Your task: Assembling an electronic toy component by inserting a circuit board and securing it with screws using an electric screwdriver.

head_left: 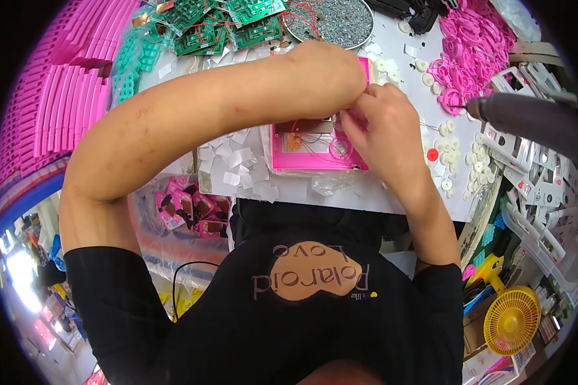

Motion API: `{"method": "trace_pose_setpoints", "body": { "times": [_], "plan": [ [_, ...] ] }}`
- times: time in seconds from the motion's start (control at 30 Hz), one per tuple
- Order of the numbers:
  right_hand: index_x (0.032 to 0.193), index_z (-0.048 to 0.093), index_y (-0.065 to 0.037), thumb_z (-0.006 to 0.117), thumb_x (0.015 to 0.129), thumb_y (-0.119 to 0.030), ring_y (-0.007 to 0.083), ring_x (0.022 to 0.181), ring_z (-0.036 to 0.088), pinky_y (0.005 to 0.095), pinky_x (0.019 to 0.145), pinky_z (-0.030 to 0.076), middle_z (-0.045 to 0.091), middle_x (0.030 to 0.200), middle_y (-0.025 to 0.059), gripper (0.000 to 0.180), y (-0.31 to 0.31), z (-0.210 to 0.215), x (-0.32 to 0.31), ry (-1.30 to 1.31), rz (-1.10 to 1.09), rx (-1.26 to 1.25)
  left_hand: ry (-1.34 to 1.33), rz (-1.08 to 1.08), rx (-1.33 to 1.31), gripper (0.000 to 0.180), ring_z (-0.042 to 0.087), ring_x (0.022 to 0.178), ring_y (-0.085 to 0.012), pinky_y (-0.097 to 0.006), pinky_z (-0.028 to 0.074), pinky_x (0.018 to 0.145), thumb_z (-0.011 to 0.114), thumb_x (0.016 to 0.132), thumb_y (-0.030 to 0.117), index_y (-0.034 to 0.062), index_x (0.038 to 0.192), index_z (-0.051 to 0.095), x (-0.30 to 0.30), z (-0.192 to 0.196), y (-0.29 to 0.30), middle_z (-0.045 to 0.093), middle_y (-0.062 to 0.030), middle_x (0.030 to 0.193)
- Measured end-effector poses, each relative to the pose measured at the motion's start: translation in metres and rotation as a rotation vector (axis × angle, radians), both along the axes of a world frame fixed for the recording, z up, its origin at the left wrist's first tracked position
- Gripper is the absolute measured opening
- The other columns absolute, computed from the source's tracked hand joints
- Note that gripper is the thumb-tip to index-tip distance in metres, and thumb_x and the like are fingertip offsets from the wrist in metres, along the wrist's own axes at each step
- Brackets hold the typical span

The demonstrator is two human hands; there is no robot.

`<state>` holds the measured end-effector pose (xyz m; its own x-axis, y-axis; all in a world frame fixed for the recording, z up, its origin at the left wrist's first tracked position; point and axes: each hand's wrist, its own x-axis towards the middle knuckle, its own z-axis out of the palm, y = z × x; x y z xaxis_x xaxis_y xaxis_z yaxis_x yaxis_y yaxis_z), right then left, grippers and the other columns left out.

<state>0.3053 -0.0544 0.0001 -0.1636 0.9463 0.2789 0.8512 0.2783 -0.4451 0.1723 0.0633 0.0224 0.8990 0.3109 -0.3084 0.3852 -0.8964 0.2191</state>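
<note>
Pink casing (315, 162) lies at table middle, right in front of you, face uncovered, both your hands at its far-right part. Left hand (331, 70) comes across from the left, over the far side; its fingers are out of sight, so can't tell if they grip anything. Right hand (388, 122) has thumb and fingers bent in close by the left one; whatever sits between them is hidden, can't tell what, if anything, is pinched.

Progress: looks part-built. In place: brown board (311, 126), copper-coloured piece (293, 142), thin wires (311, 138). Left, as judged: no cover over the inside, so closing up seems undone; whether wiring or fixing is finished, can't tell, your arm blocks the far part. Powered driver (520, 112) hangs at right, apart from your hands.

Around: green circuit boards (257, 32) far left, metal screws (331, 24) far middle, pink ring parts (465, 64) far right, white round parts (480, 160) right, paper scraps (234, 163) left, pink units (196, 208) near left in a lined bin.
</note>
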Motion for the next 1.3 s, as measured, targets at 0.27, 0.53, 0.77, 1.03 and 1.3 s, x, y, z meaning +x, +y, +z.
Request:
{"method": "trace_pose_setpoints", "body": {
  "times": [0.27, 0.53, 0.77, 1.03, 1.3],
  "plan": [
    [0.088, 0.064, -0.003, 0.067, 0.080, -0.003, 0.0342, 0.076, 0.063, 0.0425, 0.069, 0.050, 0.064, 0.072, 0.0137, 0.009, 0.024, 0.015, 0.004, -0.111, 0.175, -0.002, -0.245, 0.230, -0.213, 0.012, 0.069, 0.078, -0.0369, -0.045, 0.054, 0.073, 0.073, 0.078, 0.012, 0.0009, 0.082, 0.071, -0.024, -0.010, 0.017, 0.070, -0.0169, 0.079],
    [0.088, 0.072, -0.006, 0.074, 0.081, -0.009, 0.0287, 0.078, 0.059, 0.0386, 0.070, 0.046, 0.064, 0.088, 0.0093, 0.008, 0.024, -0.016, 0.005, 0.213, 0.025, 0.017, -0.107, 0.303, -0.456, 0.009, 0.069, 0.057, -0.0195, -0.035, 0.054, 0.056, 0.072, 0.081, 0.007, -0.0004, 0.079, 0.068, -0.021, 0.002, 0.022, 0.068, -0.0113, 0.065],
    [0.087, 0.076, -0.007, 0.076, 0.078, -0.010, 0.0278, 0.092, 0.054, 0.0389, 0.081, 0.045, 0.063, 0.092, 0.0068, 0.009, 0.028, -0.013, 0.006, 0.123, 0.019, -0.020, -0.034, 0.280, -0.413, 0.007, 0.071, 0.059, -0.0198, -0.035, 0.054, 0.056, 0.069, 0.081, 0.006, 0.0005, 0.076, 0.067, -0.015, -0.001, 0.026, 0.068, -0.0112, 0.064],
    [0.095, 0.079, -0.009, 0.076, 0.076, -0.010, 0.0289, 0.093, 0.056, 0.0410, 0.083, 0.049, 0.066, 0.096, 0.0057, 0.020, 0.013, -0.003, 0.013, -0.030, 0.208, 0.076, 0.108, 0.217, -0.160, 0.011, 0.071, 0.079, -0.0353, -0.045, 0.057, 0.068, 0.069, 0.073, 0.006, 0.0034, 0.082, 0.075, 0.008, -0.007, 0.027, 0.072, -0.0187, 0.081],
    [0.098, 0.078, -0.008, 0.075, 0.076, -0.010, 0.0288, 0.097, 0.058, 0.0409, 0.084, 0.051, 0.066, 0.098, 0.0058, 0.022, 0.018, 0.016, -0.001, -0.290, 0.265, 0.019, 0.221, 0.250, -0.040, 0.013, 0.073, 0.080, -0.0294, -0.045, 0.057, 0.066, 0.076, 0.076, 0.015, 0.0096, 0.087, 0.080, 0.036, -0.012, 0.022, 0.074, -0.0132, 0.084]
  ]
}}
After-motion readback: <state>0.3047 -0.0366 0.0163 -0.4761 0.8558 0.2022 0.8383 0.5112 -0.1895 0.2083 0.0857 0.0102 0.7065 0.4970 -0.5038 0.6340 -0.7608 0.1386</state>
